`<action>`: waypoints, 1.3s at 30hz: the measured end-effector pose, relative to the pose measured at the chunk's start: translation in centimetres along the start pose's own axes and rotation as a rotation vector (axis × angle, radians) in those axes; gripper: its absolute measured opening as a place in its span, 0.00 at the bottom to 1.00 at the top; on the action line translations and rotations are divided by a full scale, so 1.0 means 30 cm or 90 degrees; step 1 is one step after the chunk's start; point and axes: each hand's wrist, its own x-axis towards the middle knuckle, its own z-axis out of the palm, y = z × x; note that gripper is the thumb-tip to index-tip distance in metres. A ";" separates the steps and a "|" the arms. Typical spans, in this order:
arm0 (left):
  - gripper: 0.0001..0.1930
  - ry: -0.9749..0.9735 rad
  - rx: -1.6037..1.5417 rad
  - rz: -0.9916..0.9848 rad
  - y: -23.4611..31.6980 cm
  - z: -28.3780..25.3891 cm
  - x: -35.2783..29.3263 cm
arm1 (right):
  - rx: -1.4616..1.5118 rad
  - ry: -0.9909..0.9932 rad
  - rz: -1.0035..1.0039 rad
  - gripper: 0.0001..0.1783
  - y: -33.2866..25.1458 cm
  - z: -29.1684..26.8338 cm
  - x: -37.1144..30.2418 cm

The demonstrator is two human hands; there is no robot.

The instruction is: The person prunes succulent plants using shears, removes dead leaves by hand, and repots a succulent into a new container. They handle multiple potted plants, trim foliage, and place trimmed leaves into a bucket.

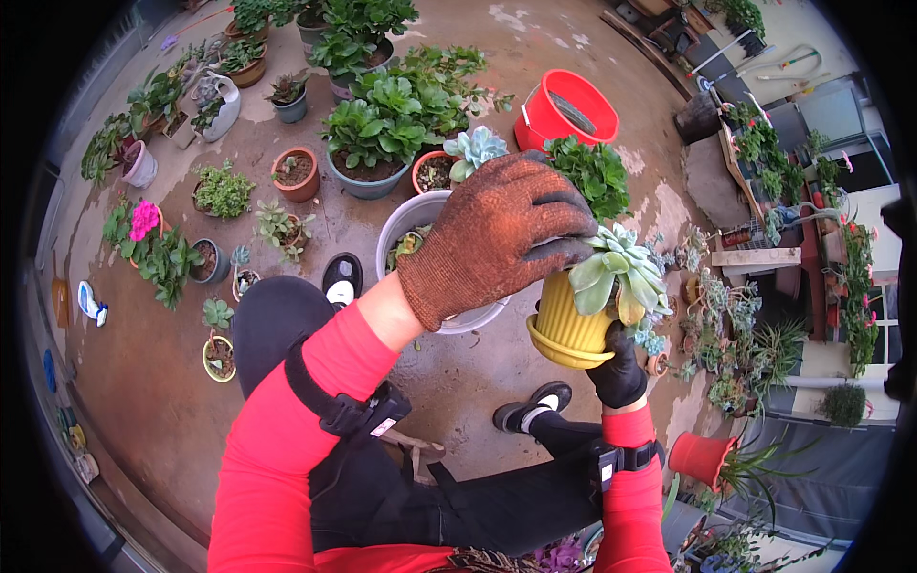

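Observation:
My left hand (pixel 511 239), in a rust-brown knit glove, reaches across to the right. Its fingers are bent together against the upper left leaves of a pale green rosette succulent (pixel 621 272). Whatever they pinch is hidden. The succulent grows in a ribbed yellow pot (pixel 573 320) with an attached saucer, tilted and held up off the floor. My right hand (pixel 619 372), dark on the palm side of its glove, grips the pot from its lower right. Below my left hand stands a whitish bucket (pixel 394 229) with some leaves inside, partly covered by the hand.
A red bucket (pixel 535 115) stands beyond my hands. Leafy potted plants (pixel 382 124) crowd the far side, and smaller pots, one terracotta (pixel 296 174), are scattered to the left. Many succulents (pixel 721 320) line the right. My shoes (pixel 342 279) rest close to the whitish bucket.

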 end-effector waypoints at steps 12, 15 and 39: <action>0.12 0.136 0.024 -0.108 0.019 0.011 -0.005 | -0.019 0.013 0.009 0.43 0.028 -0.011 0.030; 0.11 0.144 -0.011 -0.106 0.009 -0.015 0.004 | -0.056 0.047 0.012 0.35 0.035 -0.018 0.040; 0.14 0.104 0.277 0.168 0.065 0.059 -0.003 | 0.179 -0.067 -0.018 0.37 -0.009 0.106 0.085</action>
